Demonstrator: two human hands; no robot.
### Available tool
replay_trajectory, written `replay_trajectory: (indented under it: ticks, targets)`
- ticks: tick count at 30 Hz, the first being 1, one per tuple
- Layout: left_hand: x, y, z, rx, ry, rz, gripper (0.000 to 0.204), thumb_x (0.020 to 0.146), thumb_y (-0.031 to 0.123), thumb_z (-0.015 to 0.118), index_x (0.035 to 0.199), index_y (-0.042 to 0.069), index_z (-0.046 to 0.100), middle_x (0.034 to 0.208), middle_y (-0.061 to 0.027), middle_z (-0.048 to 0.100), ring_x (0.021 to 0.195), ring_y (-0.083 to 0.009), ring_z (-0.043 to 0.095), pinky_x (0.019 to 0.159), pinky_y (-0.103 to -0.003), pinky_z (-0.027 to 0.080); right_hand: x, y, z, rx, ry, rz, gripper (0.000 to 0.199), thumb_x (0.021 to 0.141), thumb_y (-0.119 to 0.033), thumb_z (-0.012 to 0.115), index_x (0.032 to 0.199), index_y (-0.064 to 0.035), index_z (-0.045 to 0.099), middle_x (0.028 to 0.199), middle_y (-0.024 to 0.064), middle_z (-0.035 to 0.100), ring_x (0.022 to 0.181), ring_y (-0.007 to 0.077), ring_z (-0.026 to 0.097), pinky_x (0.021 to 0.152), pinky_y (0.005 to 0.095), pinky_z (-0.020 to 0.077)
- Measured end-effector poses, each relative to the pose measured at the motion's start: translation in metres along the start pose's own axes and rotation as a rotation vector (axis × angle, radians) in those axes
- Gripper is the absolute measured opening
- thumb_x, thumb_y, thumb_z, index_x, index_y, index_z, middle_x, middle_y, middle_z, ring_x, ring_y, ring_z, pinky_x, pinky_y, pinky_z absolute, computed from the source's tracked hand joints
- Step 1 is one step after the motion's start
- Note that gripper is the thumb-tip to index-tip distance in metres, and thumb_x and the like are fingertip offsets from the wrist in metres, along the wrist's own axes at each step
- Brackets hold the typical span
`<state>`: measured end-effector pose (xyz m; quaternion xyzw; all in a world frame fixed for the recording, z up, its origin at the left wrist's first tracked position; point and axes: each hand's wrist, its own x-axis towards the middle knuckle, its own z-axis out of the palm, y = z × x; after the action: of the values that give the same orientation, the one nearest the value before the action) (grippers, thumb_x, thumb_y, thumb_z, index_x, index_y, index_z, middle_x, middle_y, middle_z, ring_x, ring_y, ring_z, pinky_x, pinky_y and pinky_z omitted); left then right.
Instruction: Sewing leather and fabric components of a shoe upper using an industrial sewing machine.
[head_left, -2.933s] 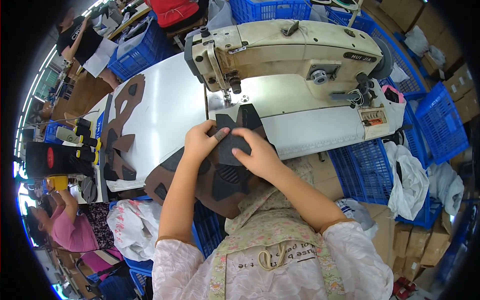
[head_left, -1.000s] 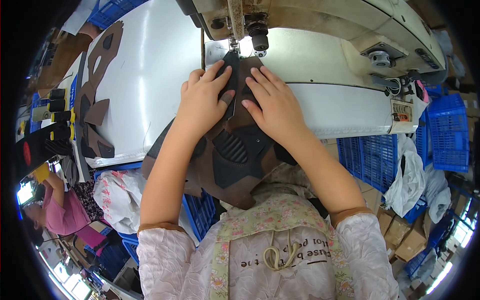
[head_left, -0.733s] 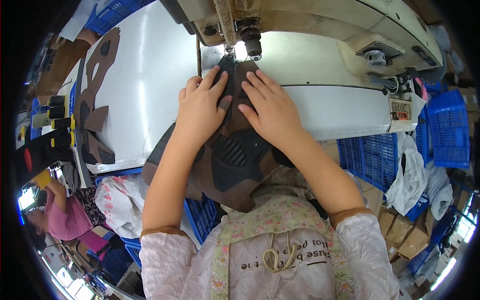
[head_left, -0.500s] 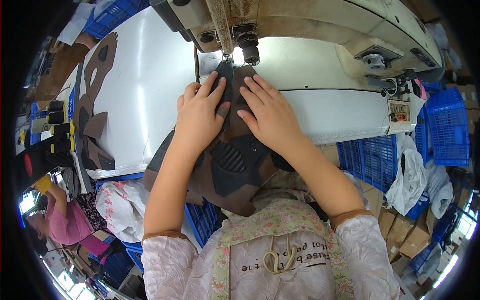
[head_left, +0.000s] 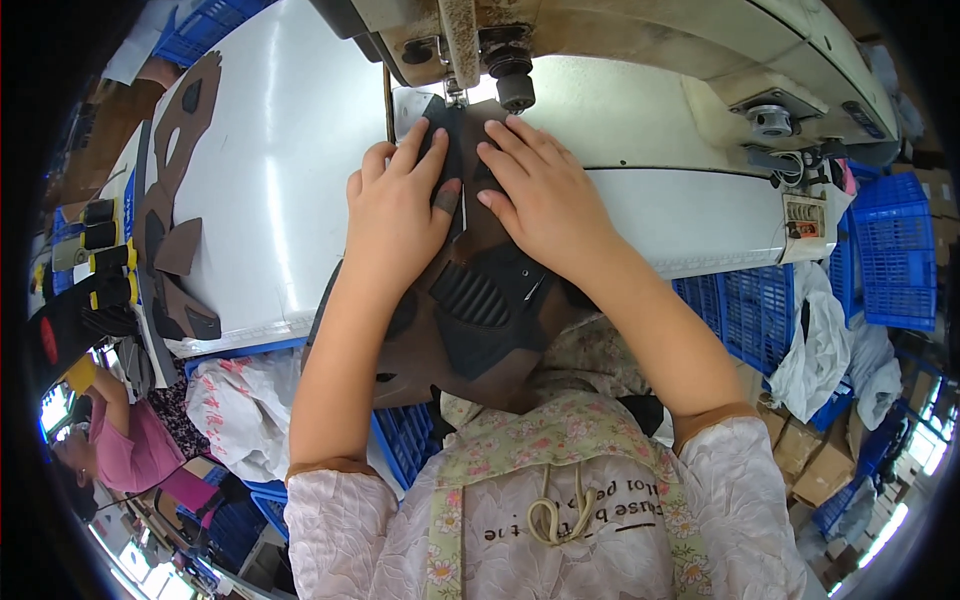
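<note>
A brown and black sewn piece (head_left: pixel 475 305) with a ribbed black panel lies on the white machine table and hangs over its front edge toward my lap. Its far end sits under the presser foot (head_left: pixel 455 95) of a sewing machine (head_left: pixel 620 40). My left hand (head_left: pixel 400 195) rests on the piece's left strip, fingers stretched forward, a dark cover on the thumb. On the right strip my right hand (head_left: pixel 545 195) lies flat with its fingers spread. A narrow gap runs between the two strips.
More cut brown pieces (head_left: pixel 175 240) lie along the table's left side, near thread spools (head_left: pixel 100 235). Blue crates (head_left: pixel 745 305) and white bags (head_left: pixel 815 330) stand at the right. Another person (head_left: pixel 130 435) in pink sits at the far left.
Both hands stay on the piece with little change in pose. The lower part of the piece has shifted slightly right and away from me; the view has shifted a little too.
</note>
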<state>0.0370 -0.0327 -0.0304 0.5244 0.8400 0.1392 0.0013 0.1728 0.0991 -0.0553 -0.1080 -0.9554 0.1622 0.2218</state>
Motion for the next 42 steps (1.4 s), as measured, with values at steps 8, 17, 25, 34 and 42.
replay_trajectory:
  ticks: [8, 17, 25, 34, 42]
  targets:
    - [0.007, -0.002, 0.009, 0.020, 0.023, -0.035, 0.050, 0.087, 0.025, 0.064, 0.135, 0.012, 0.058, 0.145, -0.0080, 0.050, 0.119, -0.0343, 0.049, 0.100, -0.046, 0.038, 0.006, 0.005, 0.006, -0.026, -0.004, 0.017, 0.043, 0.086, -0.022, 0.066, 0.123, -0.0011, 0.058, 0.137, 0.0135, 0.054, 0.131, 0.0320, 0.045, 0.110, 0.0432, 0.0370]
    - [0.009, -0.006, 0.013, 0.062, 0.090, -0.004, 0.049, 0.085, 0.026, 0.066, 0.132, 0.011, 0.060, 0.141, -0.0088, 0.053, 0.118, -0.0320, 0.051, 0.095, -0.046, 0.042, 0.010, 0.007, 0.007, -0.013, 0.020, 0.005, 0.041, 0.086, -0.022, 0.066, 0.121, -0.0015, 0.059, 0.134, 0.0125, 0.056, 0.131, 0.0308, 0.047, 0.108, 0.0418, 0.0386]
    - [0.012, -0.004, 0.014, 0.017, 0.054, -0.038, 0.049, 0.088, 0.026, 0.063, 0.136, 0.014, 0.057, 0.146, -0.0064, 0.050, 0.121, -0.0339, 0.049, 0.102, -0.047, 0.036, 0.010, 0.011, 0.006, -0.009, 0.039, 0.008, 0.040, 0.086, -0.022, 0.066, 0.120, -0.0020, 0.060, 0.133, 0.0124, 0.056, 0.130, 0.0302, 0.048, 0.108, 0.0416, 0.0391]
    - [0.011, -0.004, 0.016, 0.020, 0.063, -0.041, 0.049, 0.089, 0.025, 0.063, 0.137, 0.015, 0.057, 0.146, -0.0058, 0.050, 0.121, -0.0337, 0.048, 0.103, -0.046, 0.035, 0.010, 0.010, 0.008, -0.011, 0.041, 0.013, 0.040, 0.087, -0.023, 0.065, 0.120, -0.0015, 0.060, 0.134, 0.0129, 0.056, 0.131, 0.0301, 0.047, 0.109, 0.0414, 0.0385]
    - [0.007, -0.003, 0.017, 0.038, 0.082, -0.005, 0.046, 0.090, 0.022, 0.061, 0.136, 0.022, 0.058, 0.147, -0.0058, 0.048, 0.121, -0.0331, 0.049, 0.104, -0.046, 0.034, 0.009, 0.010, 0.009, -0.035, 0.046, 0.005, 0.041, 0.088, -0.025, 0.063, 0.121, -0.0005, 0.060, 0.136, 0.0134, 0.056, 0.132, 0.0297, 0.046, 0.110, 0.0421, 0.0374]
